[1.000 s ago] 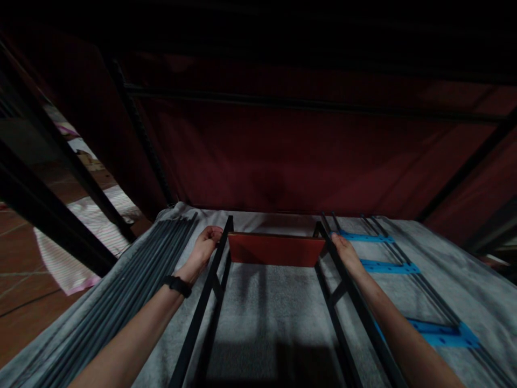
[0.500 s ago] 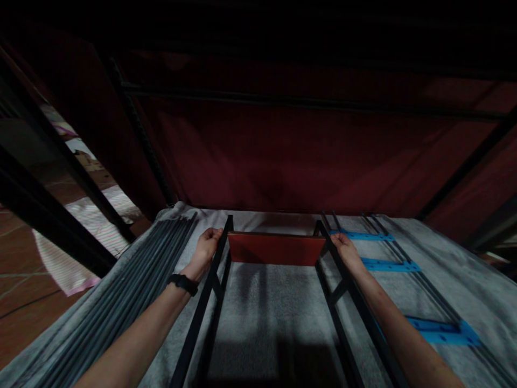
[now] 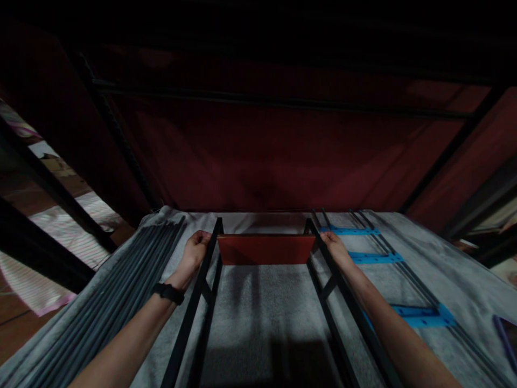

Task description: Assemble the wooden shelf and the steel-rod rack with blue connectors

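A black metal frame (image 3: 186, 327) with two long double rails lies lengthwise in front of me, joined near its far end by a reddish-brown panel (image 3: 264, 250). My left hand (image 3: 195, 248), a dark band on its wrist, is closed on the outer side of the left rail beside the panel. On the opposite side, my right hand (image 3: 336, 248) is closed on the right rail at about the same height. Fingertips of both hands are partly hidden by the rails. The near end of the frame runs out of view.
Grey rods (image 3: 109, 302) lie in a row at left on the grey cloth (image 3: 258, 312). Blue perforated strips (image 3: 422, 315) with thin dark rods lie at right, past my right arm. A dark red sheet (image 3: 266, 167) and dark posts stand behind. A dark-edged object (image 3: 503, 339) shows at far right.
The whole scene has shifted a little left as my view turned right, and the dark-edged object came into sight. Both hands keep their places on the frame.
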`<state>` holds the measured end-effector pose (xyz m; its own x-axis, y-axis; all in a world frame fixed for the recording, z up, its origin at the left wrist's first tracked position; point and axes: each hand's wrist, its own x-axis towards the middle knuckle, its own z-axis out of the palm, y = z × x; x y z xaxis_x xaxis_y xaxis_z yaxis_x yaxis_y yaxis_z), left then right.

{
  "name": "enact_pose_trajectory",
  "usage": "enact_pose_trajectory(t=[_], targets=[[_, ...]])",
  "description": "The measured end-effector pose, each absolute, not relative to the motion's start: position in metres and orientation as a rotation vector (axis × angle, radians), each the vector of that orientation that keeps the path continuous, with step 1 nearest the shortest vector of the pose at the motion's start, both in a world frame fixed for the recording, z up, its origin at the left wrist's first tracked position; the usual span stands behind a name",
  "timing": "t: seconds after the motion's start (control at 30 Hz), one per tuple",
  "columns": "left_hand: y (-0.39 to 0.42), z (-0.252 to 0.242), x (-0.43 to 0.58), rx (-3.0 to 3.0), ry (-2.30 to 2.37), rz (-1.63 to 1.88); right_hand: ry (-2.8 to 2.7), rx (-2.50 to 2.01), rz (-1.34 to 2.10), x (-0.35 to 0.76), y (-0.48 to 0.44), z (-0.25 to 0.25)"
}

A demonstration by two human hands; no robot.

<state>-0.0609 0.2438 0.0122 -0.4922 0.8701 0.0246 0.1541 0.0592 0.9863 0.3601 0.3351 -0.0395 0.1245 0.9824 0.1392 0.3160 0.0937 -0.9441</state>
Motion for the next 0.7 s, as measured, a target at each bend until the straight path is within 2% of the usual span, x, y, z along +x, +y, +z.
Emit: enact_pose_trajectory(t=[0.7], targets=[[0.251, 0.015, -0.067, 1.245, 1.87, 1.422, -1.379, -1.365, 0.865, 0.358, 0.33, -0.033]])
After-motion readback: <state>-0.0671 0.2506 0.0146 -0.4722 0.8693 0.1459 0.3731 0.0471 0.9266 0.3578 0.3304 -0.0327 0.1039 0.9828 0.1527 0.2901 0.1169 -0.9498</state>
